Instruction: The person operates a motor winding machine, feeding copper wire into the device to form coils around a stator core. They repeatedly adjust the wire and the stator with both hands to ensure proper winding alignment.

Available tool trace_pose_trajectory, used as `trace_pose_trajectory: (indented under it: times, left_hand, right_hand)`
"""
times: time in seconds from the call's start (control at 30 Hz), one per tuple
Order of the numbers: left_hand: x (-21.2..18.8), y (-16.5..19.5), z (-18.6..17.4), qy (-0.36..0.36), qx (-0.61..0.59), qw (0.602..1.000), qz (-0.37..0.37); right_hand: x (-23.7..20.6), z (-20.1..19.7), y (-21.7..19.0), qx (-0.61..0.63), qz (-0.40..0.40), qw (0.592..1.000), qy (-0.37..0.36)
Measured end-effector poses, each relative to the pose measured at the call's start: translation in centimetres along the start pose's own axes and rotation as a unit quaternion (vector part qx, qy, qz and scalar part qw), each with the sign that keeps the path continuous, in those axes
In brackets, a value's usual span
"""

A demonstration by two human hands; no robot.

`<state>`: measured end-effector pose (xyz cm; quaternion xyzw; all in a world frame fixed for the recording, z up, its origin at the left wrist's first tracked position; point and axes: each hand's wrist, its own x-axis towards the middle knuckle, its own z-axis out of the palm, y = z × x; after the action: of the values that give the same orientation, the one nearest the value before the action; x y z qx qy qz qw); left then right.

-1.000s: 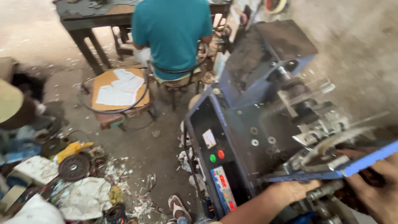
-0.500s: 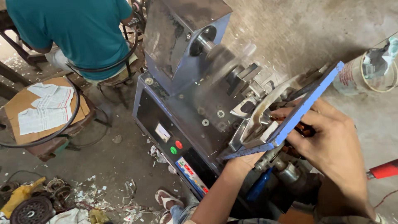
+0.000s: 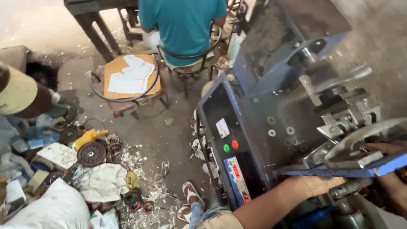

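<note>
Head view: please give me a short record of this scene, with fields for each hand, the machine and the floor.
left hand: grips the near edge of a flat blue strip
right hand: mostly hidden behind the strip, at the frame's right edge
machine: blue-grey, with a green button and a red button on its front panel
floor: scrap and a dark disc on the left
nearby: a person in a teal shirt, seated

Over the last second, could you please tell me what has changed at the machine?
The right hand has slid toward the picture's right edge, mostly out of view. The left hand still grips the blue flat piece at the machine. The person in the teal shirt stays seated.
</note>
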<state>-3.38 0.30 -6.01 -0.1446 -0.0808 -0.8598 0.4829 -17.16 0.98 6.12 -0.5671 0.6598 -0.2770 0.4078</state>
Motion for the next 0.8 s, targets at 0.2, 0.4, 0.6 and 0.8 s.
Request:
trace_pose_trajectory:
  times: [0.2,0.4,0.6,0.8]
  left_hand:
    - [0.4,-0.7,-0.7,0.008,0.011,1.000,-0.022]
    - [0.5,-0.7,-0.7,0.021,-0.016,0.999,-0.035]
    - [0.6,-0.6,-0.7,0.013,0.010,0.999,-0.028]
    - [-0.1,0.0,0.7,0.046,-0.054,0.997,-0.018]
  right_hand:
    - [2.0,-1.9,2.7,-0.075,-0.054,0.995,-0.023]
    - [1.0,-1.2,0.1,-0.085,-0.032,0.996,-0.007]
    - [-0.5,-0.6,-1.4,-0.099,0.013,0.994,0.032]
    - [-2.8,1.5,-7.0,-0.172,-0.108,0.978,0.054]
